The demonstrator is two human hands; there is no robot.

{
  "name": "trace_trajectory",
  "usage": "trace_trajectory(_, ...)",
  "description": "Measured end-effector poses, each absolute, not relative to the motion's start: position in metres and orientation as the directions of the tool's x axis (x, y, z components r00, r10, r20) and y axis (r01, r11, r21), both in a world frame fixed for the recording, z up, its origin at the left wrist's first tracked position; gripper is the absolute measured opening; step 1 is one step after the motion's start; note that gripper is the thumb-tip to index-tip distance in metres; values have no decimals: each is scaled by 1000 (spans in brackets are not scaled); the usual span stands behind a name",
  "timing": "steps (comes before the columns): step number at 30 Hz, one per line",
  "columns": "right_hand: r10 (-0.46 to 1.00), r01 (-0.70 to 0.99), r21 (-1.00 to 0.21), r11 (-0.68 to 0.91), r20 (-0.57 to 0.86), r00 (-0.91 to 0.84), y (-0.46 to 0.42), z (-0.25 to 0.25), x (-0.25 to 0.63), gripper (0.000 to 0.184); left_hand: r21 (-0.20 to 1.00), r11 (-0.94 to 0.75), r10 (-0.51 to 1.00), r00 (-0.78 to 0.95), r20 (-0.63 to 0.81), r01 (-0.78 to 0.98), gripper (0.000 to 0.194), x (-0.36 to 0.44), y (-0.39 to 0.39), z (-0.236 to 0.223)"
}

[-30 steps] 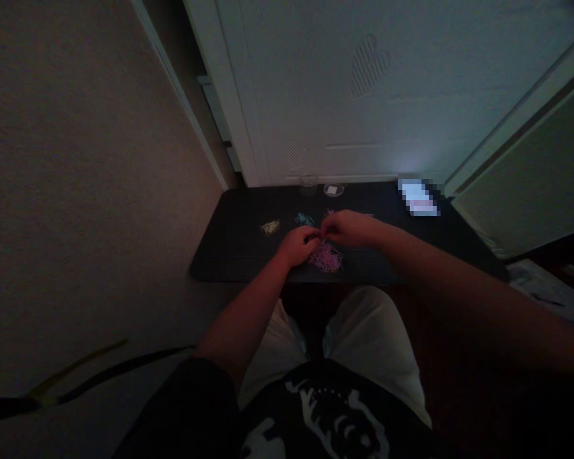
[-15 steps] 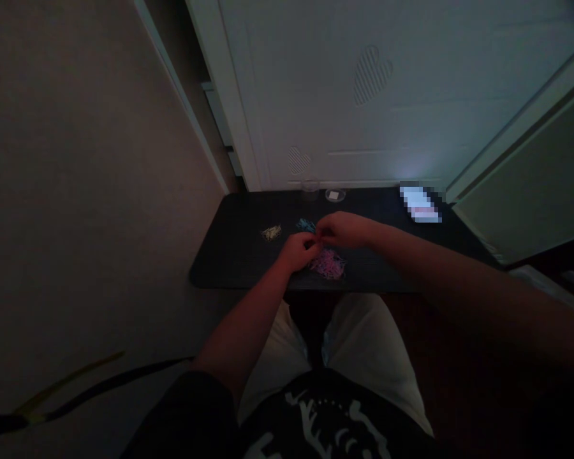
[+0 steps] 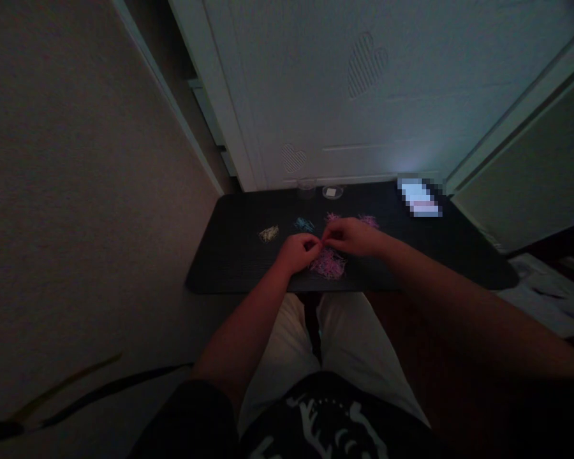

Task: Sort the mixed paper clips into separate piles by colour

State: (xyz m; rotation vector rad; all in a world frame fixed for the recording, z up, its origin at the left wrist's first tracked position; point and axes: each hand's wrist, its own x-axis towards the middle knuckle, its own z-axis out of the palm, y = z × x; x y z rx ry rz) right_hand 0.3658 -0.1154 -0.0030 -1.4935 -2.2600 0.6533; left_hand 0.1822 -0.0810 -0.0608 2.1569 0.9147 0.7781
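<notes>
My left hand [image 3: 300, 252] and my right hand [image 3: 351, 236] meet fingertip to fingertip over a dark table, both pinched closed. What lies between the fingers is too small and dim to name. Just below them is a loose pile of thin pink and purple strips [image 3: 328, 263]. Behind my left hand lies a small blue heap [image 3: 304, 224] of similar strips, with a pale yellowish heap [image 3: 268, 234] further left. Two small pink heaps show past my right hand: one pink heap [image 3: 333, 218] directly behind it, another pink heap [image 3: 368, 220] to its right.
A clear round container [image 3: 307, 187] stands at the table's back edge, beside a clear lid [image 3: 333, 192] with a white square on it. A lit, blurred screen [image 3: 419, 196] rests at the back right. A white door [image 3: 316, 83] rises behind the dark table [image 3: 229, 261].
My right hand has come slightly down and toward me, uncovering pink heaps behind it. My left hand stays almost in place, still meeting it. The view has shifted a little.
</notes>
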Motion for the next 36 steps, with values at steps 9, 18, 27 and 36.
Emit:
trace_trajectory(9, 936, 680, -667, 306, 79, -343, -112, -9, 360, 13, 759, -516, 775, 594, 217, 397, 22, 181, -82, -58)
trace_trajectory(18, 979, 495, -845, 203, 192, -74, -118, -35, 365, 22, 712, -585, 724, 646, 242, 388, 20, 181, -82, -57)
trace_trajectory(27, 982, 369, -919, 139, 175, 65, -131, -64, 353, 20, 678, -622, 740, 577, 346, 391, 27, 180, -82, -58)
trace_trajectory(36, 979, 437, -888, 146, 194, 67, -132, -61, 352, 18, 740, -499, 825, 509, 247, 451, 20, 183, -85, -57)
